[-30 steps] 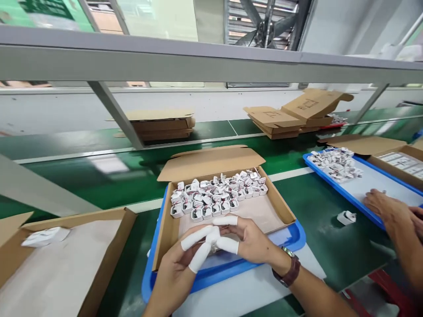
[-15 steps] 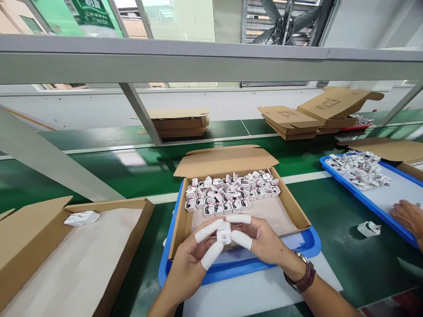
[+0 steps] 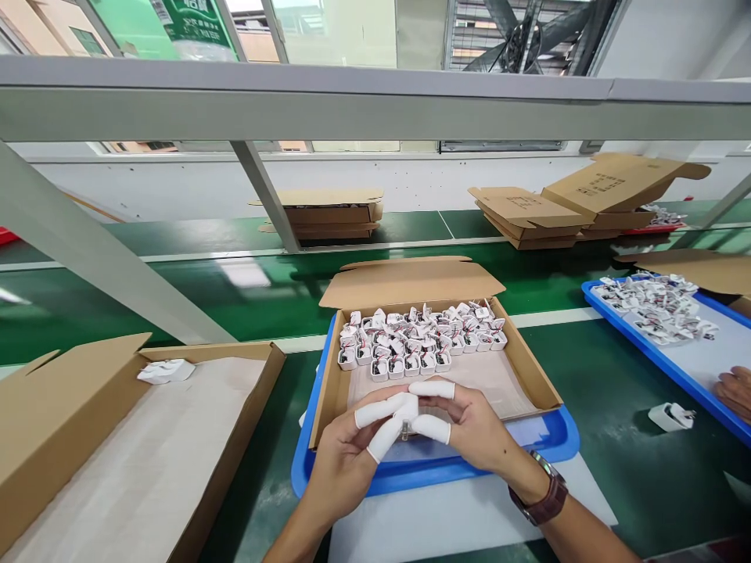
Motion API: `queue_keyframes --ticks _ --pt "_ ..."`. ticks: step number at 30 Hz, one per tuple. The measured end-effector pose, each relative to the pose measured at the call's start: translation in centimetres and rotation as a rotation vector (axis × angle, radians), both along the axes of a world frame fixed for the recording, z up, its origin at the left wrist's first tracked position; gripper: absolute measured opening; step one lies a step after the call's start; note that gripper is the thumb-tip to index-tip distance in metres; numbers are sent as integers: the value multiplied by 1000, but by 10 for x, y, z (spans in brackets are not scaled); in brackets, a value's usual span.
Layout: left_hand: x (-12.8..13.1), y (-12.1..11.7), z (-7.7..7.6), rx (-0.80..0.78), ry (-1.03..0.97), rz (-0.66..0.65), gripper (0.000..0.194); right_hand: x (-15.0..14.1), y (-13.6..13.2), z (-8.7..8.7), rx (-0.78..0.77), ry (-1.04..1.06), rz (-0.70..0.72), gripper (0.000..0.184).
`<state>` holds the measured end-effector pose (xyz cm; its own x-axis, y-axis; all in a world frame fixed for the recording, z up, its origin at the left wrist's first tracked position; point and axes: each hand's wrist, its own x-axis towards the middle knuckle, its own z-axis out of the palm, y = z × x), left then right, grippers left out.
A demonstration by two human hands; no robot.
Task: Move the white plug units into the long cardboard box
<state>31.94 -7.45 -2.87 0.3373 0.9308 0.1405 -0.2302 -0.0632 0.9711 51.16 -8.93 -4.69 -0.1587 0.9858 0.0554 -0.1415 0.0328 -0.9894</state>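
Between my fingertips, over the near edge of an open cardboard box (image 3: 531,383), is a small white plug housing (image 3: 405,427), mostly hidden by the fingers. My left hand (image 3: 346,461) pinches it from the left, thumb and forefinger in white finger cots. From the other side, my right hand (image 3: 478,430) grips it with cot-covered thumb and forefinger. Rows of white plug housings (image 3: 411,363) with thin red and black wires stand in the box, which rests on a blue tray (image 3: 434,475).
At left lies an open carton (image 3: 235,422) lined with paper, holding a few white pieces (image 3: 166,371). A lone white plug (image 3: 670,417) sits on the green bench at right. Beyond it, a co-worker's hand (image 3: 734,391) rests by another blue tray (image 3: 630,332) heaped with white parts.
The plug housing has turned in my fingers; a small metal part now shows beneath it, and its white face is more covered. The whole view has shifted slightly.
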Motion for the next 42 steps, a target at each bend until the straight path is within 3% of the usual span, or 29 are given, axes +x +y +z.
queue_keyframes --ticks 7,12,17,25,33,38,42 --pt "-9 7 -12 118 31 -86 22 -2 -5 6 205 -232 -58 31" --pt "-8 5 -16 140 19 -75 24 -4 -7 8 321 -323 -74 27" --pt "-3 2 -18 126 35 3 23 -5 -5 0 248 -293 -63 36" --pt "0 3 -6 -95 -23 46 27 1 -4 6 139 -97 80 48" --pt "0 -2 -8 -79 -55 -36 43 -1 -1 11 78 -53 69 46" --pt "8 0 -15 70 -31 54 40 -2 -2 9 69 -77 56 46" --pt "9 -1 -16 -46 -28 105 45 -3 -1 7 92 -30 21 37"
